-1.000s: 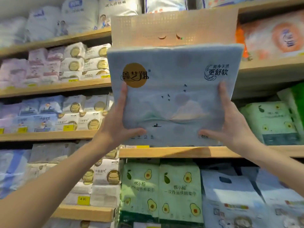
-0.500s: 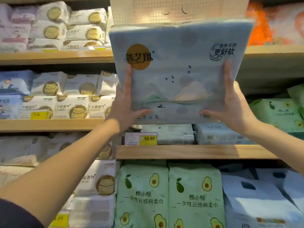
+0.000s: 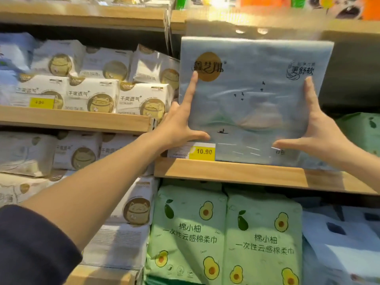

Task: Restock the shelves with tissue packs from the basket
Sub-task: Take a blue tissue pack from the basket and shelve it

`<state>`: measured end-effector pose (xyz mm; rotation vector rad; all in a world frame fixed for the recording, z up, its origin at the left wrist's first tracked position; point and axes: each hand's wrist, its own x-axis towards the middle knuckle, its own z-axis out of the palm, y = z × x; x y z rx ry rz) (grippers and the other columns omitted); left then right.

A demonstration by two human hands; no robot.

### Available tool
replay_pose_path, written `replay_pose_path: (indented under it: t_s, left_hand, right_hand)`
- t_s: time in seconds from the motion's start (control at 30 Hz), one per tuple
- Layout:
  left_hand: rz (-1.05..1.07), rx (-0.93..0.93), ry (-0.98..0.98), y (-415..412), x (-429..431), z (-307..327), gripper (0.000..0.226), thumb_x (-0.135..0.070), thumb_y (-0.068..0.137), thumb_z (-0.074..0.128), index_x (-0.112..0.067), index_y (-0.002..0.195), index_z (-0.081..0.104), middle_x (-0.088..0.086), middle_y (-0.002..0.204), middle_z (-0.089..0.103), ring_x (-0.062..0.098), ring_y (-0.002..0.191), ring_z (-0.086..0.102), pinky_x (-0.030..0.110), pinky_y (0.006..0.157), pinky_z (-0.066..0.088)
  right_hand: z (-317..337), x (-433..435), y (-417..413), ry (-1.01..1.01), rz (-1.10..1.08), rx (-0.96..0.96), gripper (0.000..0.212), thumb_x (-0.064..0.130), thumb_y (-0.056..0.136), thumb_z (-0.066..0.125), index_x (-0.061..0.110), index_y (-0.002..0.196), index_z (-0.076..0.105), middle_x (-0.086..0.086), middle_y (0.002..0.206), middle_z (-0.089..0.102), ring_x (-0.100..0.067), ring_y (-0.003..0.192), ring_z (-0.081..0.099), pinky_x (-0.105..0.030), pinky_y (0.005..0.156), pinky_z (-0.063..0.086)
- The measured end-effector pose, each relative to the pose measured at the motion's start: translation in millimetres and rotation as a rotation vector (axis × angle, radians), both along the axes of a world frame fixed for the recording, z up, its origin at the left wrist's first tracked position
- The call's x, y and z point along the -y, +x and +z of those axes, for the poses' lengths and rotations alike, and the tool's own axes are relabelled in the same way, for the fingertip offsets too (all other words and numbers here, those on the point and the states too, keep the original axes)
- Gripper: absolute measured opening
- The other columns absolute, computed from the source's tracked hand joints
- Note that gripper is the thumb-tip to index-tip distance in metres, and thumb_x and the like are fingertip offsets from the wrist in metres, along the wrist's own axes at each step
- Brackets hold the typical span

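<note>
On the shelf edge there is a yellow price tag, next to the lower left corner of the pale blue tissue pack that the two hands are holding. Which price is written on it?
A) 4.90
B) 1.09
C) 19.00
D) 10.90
D: the yellow price tag, just under the left hand and beside the pale blue tissue pack, reads 10.90.
</note>
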<state>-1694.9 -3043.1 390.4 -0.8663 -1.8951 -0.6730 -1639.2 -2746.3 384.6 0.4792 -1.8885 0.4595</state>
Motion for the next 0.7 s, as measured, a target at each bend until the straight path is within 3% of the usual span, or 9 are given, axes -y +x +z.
replay_pose_path:
  t_s: [0.1, 0.27, 0.43, 0.57, 0.7]
  left_hand:
    - [0.056, 0.092, -0.054, -4.9, -0.3, 2.7, 0.129, -0.041, 0.065, 0.081, -0.05, 0.138, -0.026, 0.024, 0.15, 0.022, 0.038, 0.133, 0.033, 0.054, 0.11, 0.027]
    - [0.162, 0.165, -0.113, -6.9, -1.5, 13.8, 0.132, -0.047, 0.065, 0.08, -0.045, 0.138, -0.03, 0.024, 0.151, 0.028, 0.037, 0.136, 0.031, 0.047, 0.112, 0.027]
    - [0.22, 0.253, -0.138, -8.9, -6.7, 20.4, 0.132, -0.046, 0.067, 0.079, -0.041, 0.138, -0.032, 0.022, 0.153, 0.024, 0.037, 0.134, 0.035, 0.039, 0.105, 0.032]
    - [0.248, 0.312, -0.127, -14.7, -11.7, 22.6, 0.131, -0.043, 0.068, 0.078, -0.04, 0.139, -0.031, 0.018, 0.155, 0.02, 0.035, 0.137, 0.03, 0.04, 0.106, 0.03]
    - [0.255, 0.334, -0.101, -22.2, -17.2, 22.1, 0.129, -0.04, 0.069, 0.079, -0.032, 0.143, -0.026, 0.015, 0.157, 0.016, 0.032, 0.14, 0.025, 0.041, 0.111, 0.028]
  right_hand:
    - [8.6, -7.0, -4.4, -0.029, 0.061, 0.132, 0.131, 0.024, 0.056, 0.085, 0.055, 0.136, -0.014, 0.033, 0.139, 0.009, 0.001, 0.127, 0.022, -0.021, 0.103, 0.023]
    - [18.3, -11.8, -15.8, -0.02, 0.055, 0.231, 0.13, 0.025, 0.057, 0.085, 0.048, 0.14, -0.012, 0.045, 0.13, -0.002, 0.005, 0.127, 0.013, -0.018, 0.102, 0.017]
    - [24.6, -13.8, -22.8, -0.038, 0.02, 0.302, 0.132, 0.023, 0.058, 0.085, 0.045, 0.14, -0.015, 0.016, 0.152, 0.004, -0.013, 0.14, 0.013, -0.022, 0.097, 0.022]
    - [26.1, -13.8, -30.6, -0.053, 0.019, 0.361, 0.13, 0.021, 0.062, 0.084, 0.042, 0.14, -0.017, 0.01, 0.156, 0.0, -0.018, 0.141, 0.014, -0.026, 0.1, 0.025]
    - [26.0, -13.2, -42.2, -0.088, -0.021, 0.384, 0.128, 0.019, 0.064, 0.083, 0.043, 0.14, -0.017, -0.001, 0.156, 0.011, -0.027, 0.139, 0.022, -0.033, 0.101, 0.031]
